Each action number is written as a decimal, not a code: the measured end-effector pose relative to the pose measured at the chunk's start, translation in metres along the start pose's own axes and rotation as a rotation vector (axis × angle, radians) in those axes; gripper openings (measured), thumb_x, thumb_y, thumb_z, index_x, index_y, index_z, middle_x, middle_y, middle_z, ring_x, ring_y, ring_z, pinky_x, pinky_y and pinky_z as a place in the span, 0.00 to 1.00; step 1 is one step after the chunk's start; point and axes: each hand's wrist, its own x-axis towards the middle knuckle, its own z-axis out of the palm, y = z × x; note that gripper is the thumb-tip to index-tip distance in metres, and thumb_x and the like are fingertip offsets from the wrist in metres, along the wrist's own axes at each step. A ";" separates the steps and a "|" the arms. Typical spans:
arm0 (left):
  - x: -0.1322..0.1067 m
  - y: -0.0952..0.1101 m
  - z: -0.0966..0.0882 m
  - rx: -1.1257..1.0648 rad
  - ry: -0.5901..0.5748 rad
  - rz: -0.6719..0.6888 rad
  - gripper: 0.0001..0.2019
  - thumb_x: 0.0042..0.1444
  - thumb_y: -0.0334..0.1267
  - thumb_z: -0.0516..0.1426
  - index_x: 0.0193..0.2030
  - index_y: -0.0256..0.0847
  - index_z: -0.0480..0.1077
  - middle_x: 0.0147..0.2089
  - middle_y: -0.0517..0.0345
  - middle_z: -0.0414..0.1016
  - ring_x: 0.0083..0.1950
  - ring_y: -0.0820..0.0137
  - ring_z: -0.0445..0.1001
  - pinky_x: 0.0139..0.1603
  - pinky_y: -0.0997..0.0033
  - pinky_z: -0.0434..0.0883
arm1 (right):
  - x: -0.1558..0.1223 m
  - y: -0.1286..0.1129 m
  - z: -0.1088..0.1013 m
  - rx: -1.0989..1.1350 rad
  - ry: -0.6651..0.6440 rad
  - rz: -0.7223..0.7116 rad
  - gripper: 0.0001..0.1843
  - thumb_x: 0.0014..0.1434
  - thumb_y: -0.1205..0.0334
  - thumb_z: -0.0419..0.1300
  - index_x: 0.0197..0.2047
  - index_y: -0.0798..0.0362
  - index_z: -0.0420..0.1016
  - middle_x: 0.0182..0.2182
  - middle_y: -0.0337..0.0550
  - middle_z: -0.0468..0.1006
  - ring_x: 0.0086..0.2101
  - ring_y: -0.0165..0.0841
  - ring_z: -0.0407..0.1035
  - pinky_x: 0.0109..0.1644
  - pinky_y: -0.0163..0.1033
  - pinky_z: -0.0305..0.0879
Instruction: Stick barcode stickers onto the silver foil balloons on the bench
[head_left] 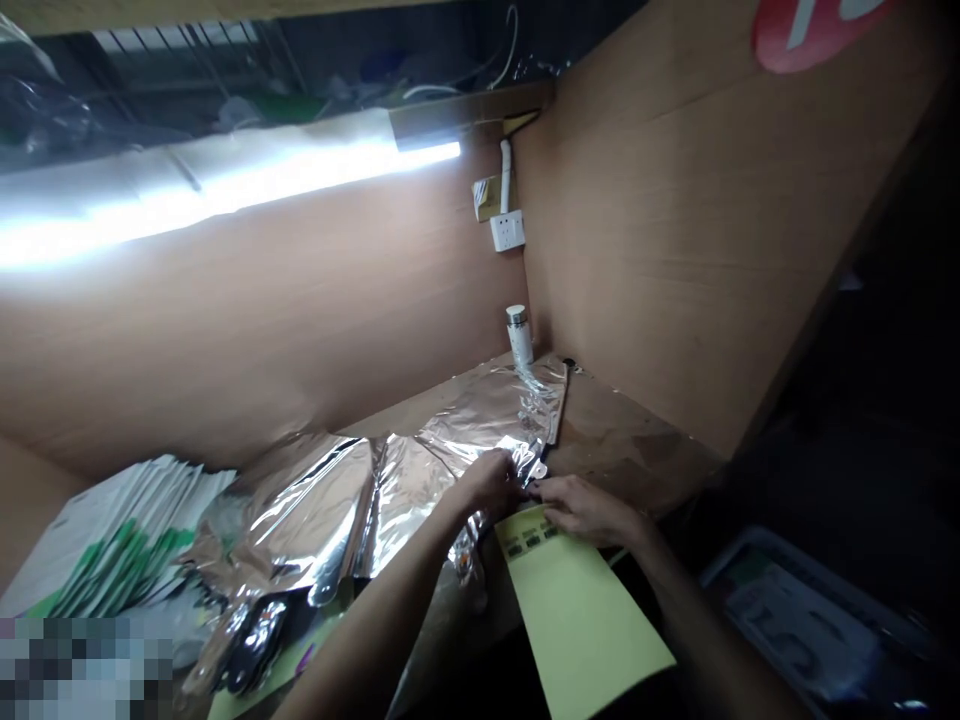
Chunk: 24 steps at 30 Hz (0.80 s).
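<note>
My left hand (491, 483) rests with curled fingers on the edge of crinkled silver foil bags (420, 460) spread across the wooden bench (622, 440). My right hand (581, 505) lies just beside it, fingers pinched together over the top of a yellow sheet (581, 610) that carries a row of small dark labels (531, 538). The two hands almost touch at the fingertips. What sits between the fingertips is too small to make out. The yellow sheet overhangs the bench's front edge toward me.
A stack of white and green bags (120, 540) lies at the left. A small white bottle with a metal cap (519, 335) stands in the back corner below a wall socket (508, 230). A lit tube lamp (225, 185) runs along the back. A grey tray (810, 620) sits low right.
</note>
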 end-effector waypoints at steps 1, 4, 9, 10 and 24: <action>0.003 -0.002 -0.002 0.002 -0.035 -0.004 0.16 0.35 0.41 0.71 0.23 0.37 0.68 0.24 0.60 0.67 0.30 0.71 0.62 0.30 0.71 0.56 | -0.005 0.003 0.004 0.026 0.047 0.011 0.15 0.62 0.66 0.55 0.48 0.54 0.81 0.46 0.49 0.81 0.47 0.39 0.74 0.53 0.40 0.67; 0.009 -0.011 -0.017 -0.046 -0.138 -0.032 0.16 0.39 0.45 0.69 0.21 0.37 0.68 0.20 0.62 0.63 0.26 0.74 0.59 0.27 0.72 0.54 | -0.015 0.010 0.012 0.075 0.136 0.037 0.22 0.63 0.63 0.57 0.58 0.55 0.78 0.57 0.52 0.76 0.57 0.44 0.69 0.62 0.45 0.62; -0.005 -0.019 -0.041 -0.224 -0.271 -0.088 0.24 0.50 0.59 0.60 0.26 0.37 0.67 0.20 0.63 0.61 0.20 0.75 0.58 0.22 0.74 0.56 | -0.016 0.013 0.013 0.122 0.109 0.036 0.16 0.61 0.61 0.59 0.49 0.54 0.82 0.56 0.50 0.77 0.59 0.45 0.66 0.65 0.51 0.59; -0.009 -0.019 -0.043 -0.257 -0.279 -0.092 0.24 0.51 0.60 0.59 0.26 0.37 0.66 0.20 0.63 0.61 0.20 0.76 0.59 0.22 0.74 0.56 | -0.015 0.010 0.012 0.137 0.134 0.044 0.15 0.62 0.61 0.59 0.48 0.53 0.83 0.57 0.50 0.77 0.59 0.45 0.67 0.64 0.51 0.59; -0.023 -0.015 -0.029 -0.455 0.242 -0.219 0.16 0.44 0.48 0.63 0.26 0.34 0.70 0.22 0.59 0.68 0.22 0.73 0.66 0.23 0.75 0.60 | 0.028 -0.006 0.020 -0.277 0.079 -0.015 0.13 0.67 0.64 0.51 0.40 0.55 0.78 0.62 0.53 0.70 0.64 0.48 0.59 0.64 0.58 0.53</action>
